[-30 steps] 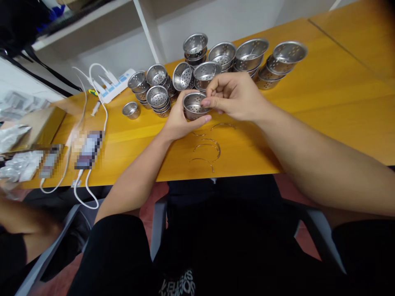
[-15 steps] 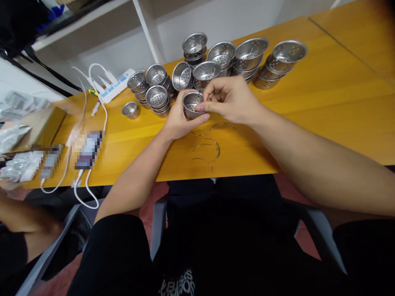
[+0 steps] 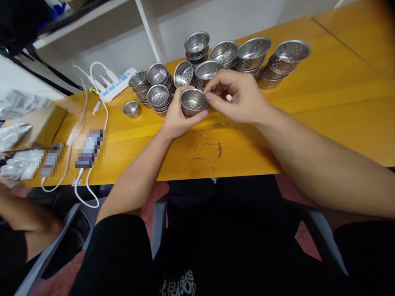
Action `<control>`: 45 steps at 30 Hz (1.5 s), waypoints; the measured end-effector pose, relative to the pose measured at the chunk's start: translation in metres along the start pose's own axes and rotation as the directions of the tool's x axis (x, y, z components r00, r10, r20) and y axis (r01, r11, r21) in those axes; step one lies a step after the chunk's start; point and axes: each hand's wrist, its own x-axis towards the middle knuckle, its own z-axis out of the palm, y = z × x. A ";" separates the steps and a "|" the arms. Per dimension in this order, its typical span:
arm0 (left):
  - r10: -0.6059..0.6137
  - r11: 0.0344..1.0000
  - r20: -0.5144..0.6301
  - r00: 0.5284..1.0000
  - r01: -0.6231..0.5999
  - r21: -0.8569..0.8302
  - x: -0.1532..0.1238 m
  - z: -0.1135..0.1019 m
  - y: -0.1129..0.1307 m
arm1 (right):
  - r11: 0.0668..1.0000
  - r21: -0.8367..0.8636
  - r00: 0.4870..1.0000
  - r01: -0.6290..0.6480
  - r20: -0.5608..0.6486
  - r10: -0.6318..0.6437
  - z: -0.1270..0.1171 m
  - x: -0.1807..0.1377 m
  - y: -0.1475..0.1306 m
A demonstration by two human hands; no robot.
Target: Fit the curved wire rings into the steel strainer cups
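My left hand (image 3: pixel 176 117) is wrapped round a small perforated metal strainer basket (image 3: pixel 193 107), its mouth tilted towards me. Thumb and forefinger of my right hand (image 3: pixel 236 96) are pinched together at the basket's right rim. Whatever lies between those fingertips is too small to make out. Below the hands, several thin curved wires (image 3: pixel 219 150) lie on the wooden table (image 3: pixel 247 158). Just behind the hands stands another strainer basket (image 3: pixel 205 73) with a wire across its mouth, partly hidden by my right hand.
Stacked strainer baskets (image 3: pixel 291 53) line the back of the table, and one small basket (image 3: pixel 132 109) stands alone at the left. Further left are a power strip (image 3: pixel 119 86), a phone (image 3: pixel 89 150) with white cables, and plastic bags (image 3: pixel 23 162). Another person's arm (image 3: pixel 27 216) shows at lower left.
My right hand has drawn back slightly up and right, from inside the basket to its rim. The basket in my left hand now shows more of its inside.
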 end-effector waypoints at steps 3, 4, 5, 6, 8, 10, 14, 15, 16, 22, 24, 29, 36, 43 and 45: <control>-0.008 1.000 -0.003 1.000 0.008 0.018 0.001 -0.003 0.001 | 0.996 -0.092 0.998 0.013 0.063 -0.007 -0.007 -0.001 -0.008; -0.011 1.000 -0.008 1.000 0.012 0.021 0.001 -0.004 0.002 | 0.993 -0.115 0.996 0.030 0.082 -0.021 -0.008 -0.001 -0.010; -0.011 1.000 -0.016 1.000 0.011 0.020 0.002 -0.004 0.004 | 0.989 -0.137 0.994 0.050 0.101 -0.036 -0.010 0.000 -0.012; -0.006 1.000 -0.025 1.000 0.007 0.016 0.002 -0.004 0.005 | 0.985 -0.159 0.991 0.068 0.121 -0.049 -0.011 0.000 -0.013; 0.007 1.000 -0.037 0.999 -0.007 0.002 0.002 -0.004 0.008 | 0.977 -0.193 0.985 0.088 0.165 -0.056 -0.011 0.000 -0.012; 0.006 1.000 -0.036 0.999 -0.007 -0.006 0.002 -0.004 0.011 | 0.974 -0.199 0.979 0.112 0.192 -0.074 -0.009 0.000 -0.006; -0.019 1.000 -0.016 1.000 0.019 -0.014 0.001 -0.004 0.018 | 0.973 -0.173 0.968 0.154 0.224 -0.114 -0.002 -0.001 0.010; -0.024 0.999 -0.014 1.000 0.024 -0.021 0.001 -0.004 0.021 | 0.973 -0.171 0.965 0.158 0.235 -0.115 0.000 -0.001 0.012; -0.032 0.999 -0.015 0.999 0.031 -0.027 0.001 -0.003 0.024 | 0.972 -0.171 0.963 0.159 0.244 -0.114 0.001 -0.001 0.013; -0.088 0.996 -0.027 0.996 0.088 0.002 0.002 -0.003 0.031 | 0.967 -0.211 0.957 0.142 0.280 -0.080 -0.007 -0.003 0.002; -0.090 0.996 -0.023 0.996 0.090 0.001 0.003 -0.003 0.029 | 0.963 -0.218 0.955 0.160 0.279 -0.096 -0.012 -0.002 -0.003; -0.129 0.992 0.073 0.989 0.129 0.012 0.004 0.002 0.022 | 0.956 -0.236 0.959 0.174 0.261 -0.111 -0.014 -0.003 -0.010; -0.164 0.977 0.174 0.971 0.184 -0.110 -0.001 0.009 0.033 | 0.924 -0.315 0.955 0.218 0.263 -0.136 -0.032 -0.001 -0.022; -0.148 0.968 0.233 0.961 0.190 -0.167 -0.002 0.002 0.039 | 0.905 -0.393 0.947 0.163 0.318 -0.033 -0.078 0.008 -0.024; -0.173 0.966 0.219 0.960 0.209 -0.152 -0.001 0.001 0.044 | 0.877 -0.466 0.948 0.118 0.316 0.040 -0.086 0.008 -0.027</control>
